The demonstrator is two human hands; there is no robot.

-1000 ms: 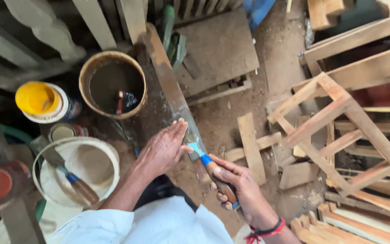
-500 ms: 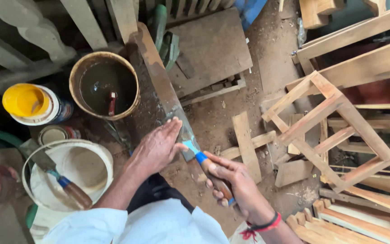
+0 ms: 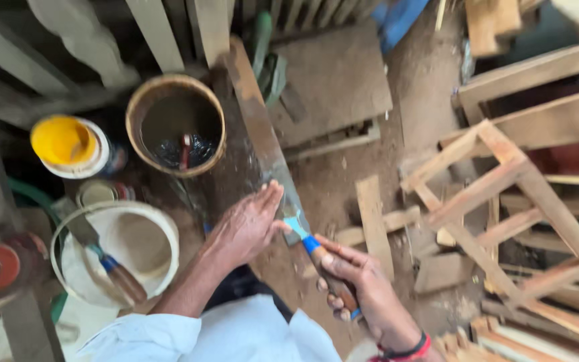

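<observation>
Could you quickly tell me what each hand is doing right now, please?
Left hand: open, palm flat on the long wooden plank.
Right hand: closed around the handle of a putty knife.

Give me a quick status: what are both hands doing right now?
Left hand flat on the long wooden plank. Right hand grips the putty knife, blade on the plank. White bucket and brown bucket alongside, not blocking.

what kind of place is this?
Likely a woodworking or furniture-finishing workshop: unfinished wooden frames and offcuts on a dusty floor, open buckets, and the right hand working a putty knife along a plank that the left hand steadies.
</observation>
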